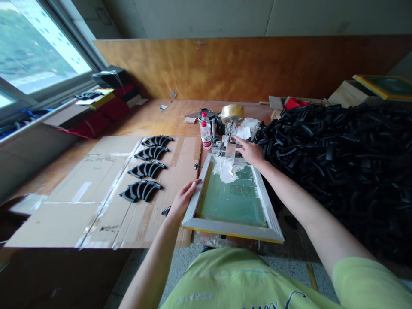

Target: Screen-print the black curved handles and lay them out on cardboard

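Note:
A screen printing frame (pixel 272 229) with a pale border and green mesh lies in front of me. White ink (pixel 228 171) is smeared over its far end. My left hand (pixel 185 198) grips the left border, fingers curled over the edge. At the far border, my right hand (pixel 250 151) reaches in with fingers apart, the fingertips beside a flat scraper (pixel 230 150) that stands in the ink; whether they touch it is hard to make out. A small black piece (pixel 165 211) shows by my left wrist, partly hidden.
Curved black parts (pixel 141 191) lie in several groups on flattened cardboard (pixel 64 214) at left. A big heap of black parts (pixel 309 141) fills the right side. Behind the frame stand a red-capped bottle (pixel 206 136), a tape roll (pixel 232 113) and crumpled paper (pixel 249 128).

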{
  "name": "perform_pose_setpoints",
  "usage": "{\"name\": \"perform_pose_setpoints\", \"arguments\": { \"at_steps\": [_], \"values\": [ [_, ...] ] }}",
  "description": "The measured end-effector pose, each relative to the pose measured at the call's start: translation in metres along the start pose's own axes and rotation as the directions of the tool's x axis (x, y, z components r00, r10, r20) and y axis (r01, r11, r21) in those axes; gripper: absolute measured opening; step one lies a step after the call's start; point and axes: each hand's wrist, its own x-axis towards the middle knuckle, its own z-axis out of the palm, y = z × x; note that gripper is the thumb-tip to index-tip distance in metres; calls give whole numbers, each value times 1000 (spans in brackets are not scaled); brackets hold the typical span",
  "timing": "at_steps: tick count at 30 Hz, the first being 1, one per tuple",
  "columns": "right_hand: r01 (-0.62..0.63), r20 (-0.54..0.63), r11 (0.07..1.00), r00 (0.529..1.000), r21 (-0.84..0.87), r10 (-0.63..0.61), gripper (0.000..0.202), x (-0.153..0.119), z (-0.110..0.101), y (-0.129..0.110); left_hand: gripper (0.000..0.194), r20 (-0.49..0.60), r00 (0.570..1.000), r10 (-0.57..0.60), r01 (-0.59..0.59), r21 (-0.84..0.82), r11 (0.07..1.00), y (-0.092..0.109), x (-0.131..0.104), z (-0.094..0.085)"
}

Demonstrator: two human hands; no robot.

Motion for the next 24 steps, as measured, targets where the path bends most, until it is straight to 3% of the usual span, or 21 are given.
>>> {"name": "perform_pose_setpoints", "arguments": {
  "at_steps": [2,4,6,9,12,14,16,18,20,21,23,24],
  "values": [
    [-137,-79,991,987,2,137,35,-11,-12,26,56,-21,995,100,-100,-31,994,26,4,6],
    [-213,-52,977,975,25,214,32,-36,-14,48,53,-40,969,244,-247,-109,963,49,15,14],
    [-208,52,977,977,46,205,29,-66,-3,58,50,-47,938,343,-346,-184,920,67,28,23],
    [-82,198,994,978,74,66,26,-100,29,47,48,-89,933,349,-360,-223,906,75,44,35],
    [81,269,996,959,25,-84,24,-115,50,15,51,-120,963,242,-264,-237,935,47,40,49],
    [126,228,992,966,-11,-120,14,-124,53,-13,55,39,998,42,-33,-207,978,12,27,62],
    [199,157,980,968,-1,-196,11,-140,51,-43,60,202,963,-177,211,-158,965,-25,10,71],
    [367,137,928,918,57,-372,14,-159,50,-69,60,208,938,-279,315,-168,934,-56,-5,71],
    [505,156,852,838,141,-522,17,-175,49,-75,57,98,950,-298,310,-166,936,-79,-16,52],
    [517,157,841,827,161,-539,19,-179,49,-68,55,16,955,-295,295,-131,947,-88,-20,35],
    [409,134,906,897,106,-421,22,-178,45,-33,54,-180,948,-263,265,-15,964,-106,-27,-11],
    [289,104,957,951,26,-290,22,-174,42,-7,54,-305,918,-252,280,52,959,-116,-31,-38]
  ]
}}
